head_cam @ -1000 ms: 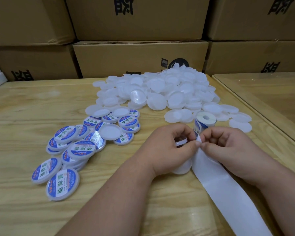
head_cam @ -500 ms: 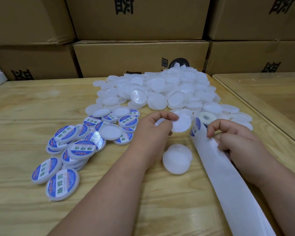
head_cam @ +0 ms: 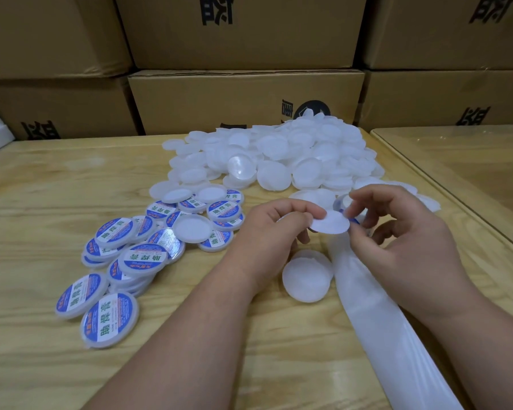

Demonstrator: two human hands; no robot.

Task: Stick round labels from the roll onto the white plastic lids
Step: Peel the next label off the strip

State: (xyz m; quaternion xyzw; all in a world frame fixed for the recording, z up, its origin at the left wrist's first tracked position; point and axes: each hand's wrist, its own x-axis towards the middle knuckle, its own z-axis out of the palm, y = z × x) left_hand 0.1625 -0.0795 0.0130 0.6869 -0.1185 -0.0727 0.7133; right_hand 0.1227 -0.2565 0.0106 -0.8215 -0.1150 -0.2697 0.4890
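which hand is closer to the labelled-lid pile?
Left. The left hand hangs just right of the labelled lids, holding a round label. The right hand is farther right, past the backing strip.

Counts on the worktop (head_cam: pixel 42 179)

Two hands: left hand (head_cam: pixel 274 232), right hand (head_cam: pixel 403 247); one round label (head_cam: pixel 330 225); one backing strip (head_cam: pixel 382 327); labelled lids (head_cam: pixel 142 255) roughly fifteen; blank lids (head_cam: pixel 296 161) too heaped to count; six cardboard boxes (head_cam: pixel 243 99).

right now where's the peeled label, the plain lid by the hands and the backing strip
peeled label (head_cam: pixel 329 223), head view, middle of its white back
plain lid (head_cam: pixel 305 276), head view, centre of its top
backing strip (head_cam: pixel 376 318), head view, mid-width of the strip
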